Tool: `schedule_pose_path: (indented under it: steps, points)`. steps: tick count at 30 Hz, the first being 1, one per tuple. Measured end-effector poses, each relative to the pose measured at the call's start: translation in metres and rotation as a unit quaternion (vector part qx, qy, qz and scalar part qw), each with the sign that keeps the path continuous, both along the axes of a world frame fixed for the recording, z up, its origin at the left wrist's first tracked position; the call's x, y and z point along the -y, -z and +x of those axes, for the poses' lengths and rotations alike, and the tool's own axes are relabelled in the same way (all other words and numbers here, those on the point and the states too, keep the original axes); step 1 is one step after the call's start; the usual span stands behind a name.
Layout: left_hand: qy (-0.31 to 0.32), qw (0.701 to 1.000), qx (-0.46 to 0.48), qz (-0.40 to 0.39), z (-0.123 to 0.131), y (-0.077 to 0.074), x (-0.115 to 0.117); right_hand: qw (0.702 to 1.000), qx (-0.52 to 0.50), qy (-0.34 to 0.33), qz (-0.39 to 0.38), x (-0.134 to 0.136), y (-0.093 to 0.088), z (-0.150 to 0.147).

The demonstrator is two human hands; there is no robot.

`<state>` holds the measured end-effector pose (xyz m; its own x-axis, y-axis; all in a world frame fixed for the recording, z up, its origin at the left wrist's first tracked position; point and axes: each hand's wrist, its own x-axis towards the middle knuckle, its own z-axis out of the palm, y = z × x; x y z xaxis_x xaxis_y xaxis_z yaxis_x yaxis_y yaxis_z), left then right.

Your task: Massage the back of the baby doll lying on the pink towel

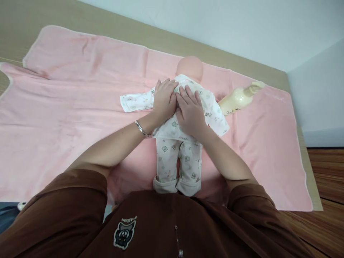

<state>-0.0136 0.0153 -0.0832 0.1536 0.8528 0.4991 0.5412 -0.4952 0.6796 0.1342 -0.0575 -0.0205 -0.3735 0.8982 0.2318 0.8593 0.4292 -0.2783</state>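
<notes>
A baby doll (189, 68) lies on its back on a pink blanket (80, 107), head toward the wall. It wears a white printed top (215, 114) and matching trousers (174, 157). My left hand (164, 99) rests palm down on the doll's chest, with a silver bracelet at the wrist. Beside it, touching, my right hand (190, 111) lies flat on the chest too. Both hands press on the top's front; whether the fingers pinch the cloth is hidden. One sleeve (134, 102) lies stretched out to the left.
A cream-coloured bottle (238, 100) lies on its side on the blanket, right of the doll. The blanket covers a wooden table (53, 18) set against a white wall. Wooden floor (328, 172) shows at the right.
</notes>
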Motion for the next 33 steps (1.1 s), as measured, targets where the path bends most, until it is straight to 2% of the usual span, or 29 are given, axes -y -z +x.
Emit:
schedule_pose_path:
  steps: [3, 6, 8, 10, 12, 14, 16, 20, 22, 26, 29, 31, 33]
  points:
    - [0.005, 1.000, -0.001, -0.004, 0.001, -0.001, 0.001, 0.999, -0.006, -0.029, -0.042, -0.032, 0.001, 0.025]
    - [0.010, 1.000, -0.007, -0.009, 0.002, -0.005, 0.001, 0.997, -0.006, 0.028, -0.067, -0.049, 0.001, 0.041]
    - [0.009, 1.000, -0.005, -0.016, 0.003, -0.006, 0.001, 0.995, -0.023, 0.069, -0.062, -0.041, 0.001, 0.039]
    - [0.006, 1.000, -0.002, -0.022, 0.003, -0.005, 0.000, 0.995, -0.040, 0.083, -0.038, -0.020, -0.002, 0.026]
    - [0.003, 1.000, -0.002, -0.021, 0.002, -0.004, -0.002, 0.998, -0.025, 0.039, -0.032, 0.001, -0.007, 0.012]
    - [0.002, 1.000, -0.006, -0.012, 0.002, -0.002, -0.003, 0.999, -0.003, -0.014, -0.040, 0.010, -0.011, 0.003]
    - [0.002, 1.000, -0.009, -0.005, 0.002, -0.002, -0.003, 0.998, 0.007, -0.028, -0.051, 0.001, -0.013, 0.006]
    - [0.005, 1.000, -0.005, -0.012, 0.002, -0.005, 0.000, 0.998, -0.003, 0.002, -0.070, -0.038, -0.007, 0.033]
    - [0.009, 1.000, -0.006, -0.014, 0.002, -0.005, 0.001, 0.998, -0.021, 0.016, -0.057, -0.045, -0.002, 0.040]
    - [0.016, 1.000, 0.006, -0.010, 0.000, -0.002, -0.002, 0.998, -0.027, 0.058, -0.017, -0.014, 0.001, 0.019]
    - [0.017, 1.000, 0.005, 0.008, -0.002, 0.001, -0.005, 1.000, 0.009, 0.024, -0.018, 0.010, -0.001, -0.004]
    - [0.012, 1.000, 0.002, 0.014, -0.002, 0.002, -0.006, 1.000, 0.017, 0.002, -0.023, 0.010, -0.002, -0.006]
    - [0.015, 1.000, 0.001, 0.006, -0.003, 0.002, -0.006, 0.999, 0.011, -0.002, -0.032, -0.003, -0.003, 0.003]
